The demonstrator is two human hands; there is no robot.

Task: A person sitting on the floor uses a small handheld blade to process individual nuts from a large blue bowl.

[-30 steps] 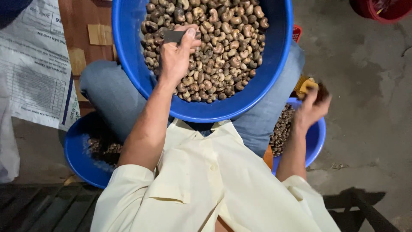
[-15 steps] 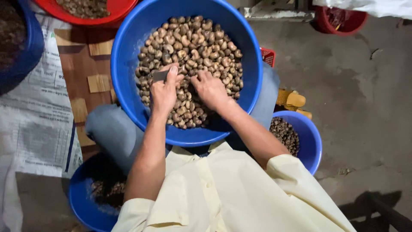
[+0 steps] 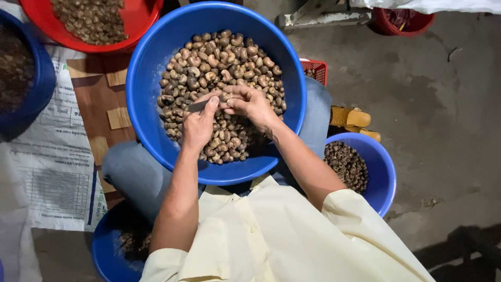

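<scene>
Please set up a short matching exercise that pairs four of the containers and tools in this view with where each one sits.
Things:
1. large blue plastic basin of nuts
2. red plastic bowl of nuts
3. small blue plastic tub of dark shells
4. small grey metal blade

Places:
A. top left corner of the view
B. on the person's lap
C. in the left hand
D. on the floor by the person's right side

Pairs: 1-B, 2-A, 3-D, 4-C

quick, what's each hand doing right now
Left hand: closed on a small grey blade.
Right hand: fingers pinched by the blade tip; what it holds cannot be told.
</scene>
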